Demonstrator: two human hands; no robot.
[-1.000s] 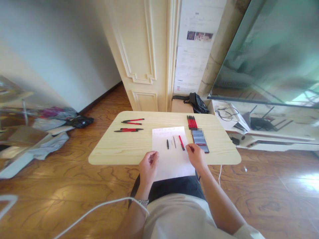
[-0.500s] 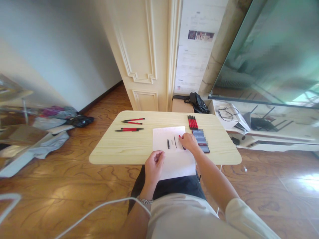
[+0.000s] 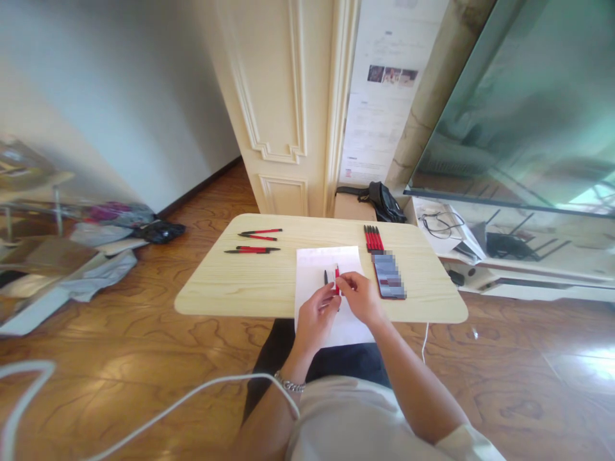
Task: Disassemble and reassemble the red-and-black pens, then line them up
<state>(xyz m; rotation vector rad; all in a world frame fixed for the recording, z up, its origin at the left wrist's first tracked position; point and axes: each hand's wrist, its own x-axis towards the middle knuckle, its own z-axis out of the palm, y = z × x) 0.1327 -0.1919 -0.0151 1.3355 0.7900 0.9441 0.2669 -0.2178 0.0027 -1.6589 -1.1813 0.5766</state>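
Observation:
Over a white sheet of paper (image 3: 307, 320), my two hands meet around a red pen barrel (image 3: 337, 272). My right hand (image 3: 360, 298) pinches it from the right, its fingertips closed on the red part. From the left, my left hand (image 3: 317, 314) has thumb and fingers closed at the barrel's lower part, where a dark end shows below them. Just left of the barrel, a black pen part (image 3: 325, 276) lies on the paper. The thin refill and small pale part seen earlier are hard to make out now, partly behind my fingers.
Several red-and-black pens (image 3: 259, 250) lie at the table's left. More stand in a neat row (image 3: 373, 238) at the back right, above a phone (image 3: 389, 275). The pale table (image 3: 216, 288) has a rounded front edge. A white cable (image 3: 192, 397) crosses my left forearm.
My right hand has lifted the red pen barrel from the paper's right side and brought it left. My left hand has moved up and right to meet it.

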